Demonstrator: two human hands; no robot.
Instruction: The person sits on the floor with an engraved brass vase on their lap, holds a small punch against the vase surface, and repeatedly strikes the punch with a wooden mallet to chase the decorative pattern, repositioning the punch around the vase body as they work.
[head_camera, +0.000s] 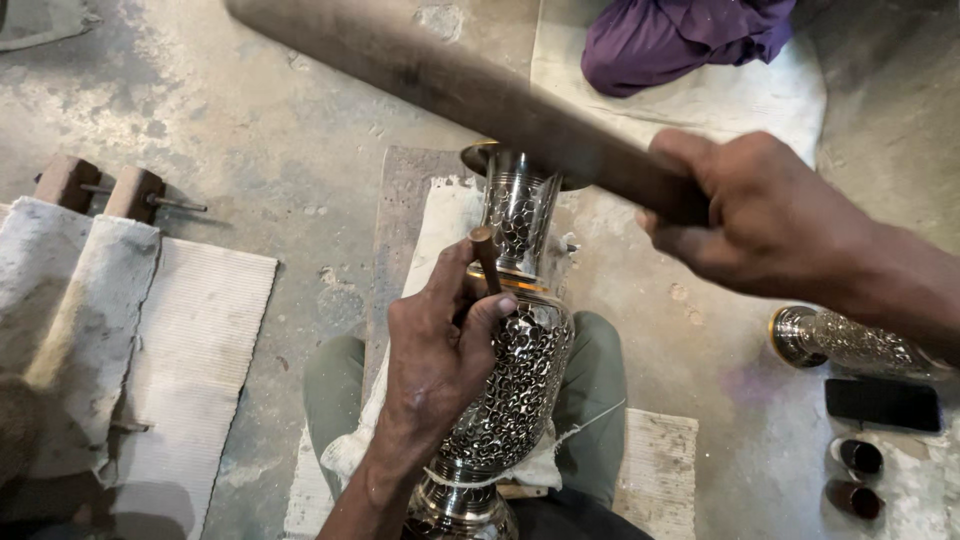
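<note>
Nearest the camera I see the metal vase (515, 380) lying lengthwise across the wearer's lap, foot toward me and mouth away. Its belly is silver-coloured and covered with a dense pattern of small curled cuts; a gold-coloured band rings the shoulder, and the narrow neck above carries the same kind of pattern, ending in a flared rim. The foot runs off the bottom edge, so I cannot make out its base. A white cloth (440, 250) lies under the vase, over a board.

My left hand (435, 365) rests on the vase's shoulder, its fingers pinched narrowly around a thin chisel (486, 258) that stands tilted with its tip near the gold band; the tip itself is hidden by the thumb.

Farther out, my right hand (745, 215) is closed tight around the handle of a long wooden mallet (450, 85), which crosses above the vase's neck and covers part of the rim. The mallet is blurred, and its far end is cut off at the top edge.

To the right, a second patterned vase (850, 342) lies on the concrete floor (260, 130), partly hidden by my right forearm. Beside it sit a dark flat phone (883, 404) and two small dark round objects I cannot identify. At the top, a purple garment (680, 35) belongs to another person, mostly out of view.
</note>
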